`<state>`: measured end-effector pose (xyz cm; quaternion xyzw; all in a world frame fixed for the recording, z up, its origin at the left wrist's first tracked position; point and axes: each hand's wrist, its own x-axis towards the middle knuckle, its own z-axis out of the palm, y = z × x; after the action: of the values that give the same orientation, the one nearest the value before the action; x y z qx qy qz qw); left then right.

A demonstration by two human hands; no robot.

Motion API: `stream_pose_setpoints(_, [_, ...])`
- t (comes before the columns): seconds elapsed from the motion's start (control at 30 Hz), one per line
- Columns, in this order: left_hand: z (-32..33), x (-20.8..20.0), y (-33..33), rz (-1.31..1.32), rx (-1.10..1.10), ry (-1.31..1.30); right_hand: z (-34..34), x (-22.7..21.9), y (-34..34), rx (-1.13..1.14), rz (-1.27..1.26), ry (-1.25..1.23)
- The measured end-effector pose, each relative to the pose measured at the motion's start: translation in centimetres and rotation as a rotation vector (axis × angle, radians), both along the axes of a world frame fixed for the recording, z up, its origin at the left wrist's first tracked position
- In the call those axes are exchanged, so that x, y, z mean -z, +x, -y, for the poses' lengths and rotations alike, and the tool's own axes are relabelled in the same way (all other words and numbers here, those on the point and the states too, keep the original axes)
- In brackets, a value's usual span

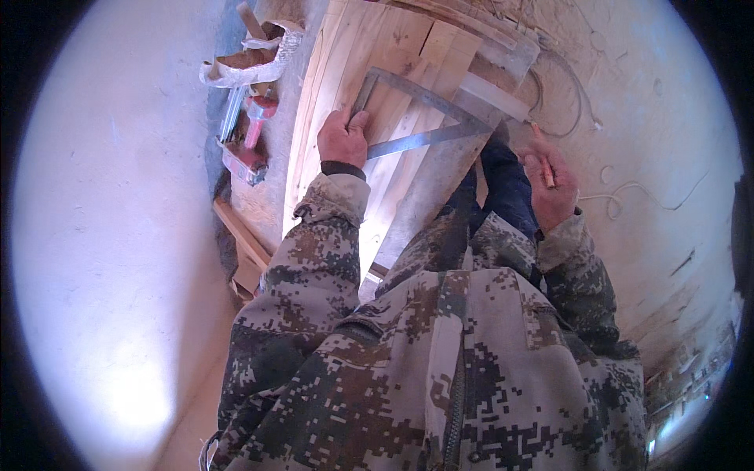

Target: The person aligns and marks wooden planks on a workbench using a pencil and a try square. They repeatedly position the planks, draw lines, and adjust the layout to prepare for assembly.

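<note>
My left hand (343,141) is closed round the short arm of a metal triangular square (424,140), which lies over light wooden boards (397,43). The square's far corner reaches the boards' right side, close to my knee. Away to the right, beside my right leg, my right hand (552,182) is closed on a thin orange pencil (547,171). One end of the pencil pokes out beyond the fingers, apart from the boards. The palm side of this hand is hidden.
Left of the boards stand a torn white sack (255,72) with brown contents, a red-handled tool (255,125) and a red box-like object (245,162). A timber strip (242,235) leans lower down. A cable (583,98) and a thin pale cord (648,190) lie on the floor at right.
</note>
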<state>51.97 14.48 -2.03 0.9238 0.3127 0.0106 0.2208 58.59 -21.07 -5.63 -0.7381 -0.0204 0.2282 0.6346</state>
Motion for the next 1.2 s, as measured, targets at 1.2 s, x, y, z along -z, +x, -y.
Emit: stream_pose_setpoints(1.2, [-0.4, -0.3, 0.9, -0.132, 0.086, 0.108, -0.4, -4.1, 0.0, -0.196, 0.136, 0.195])
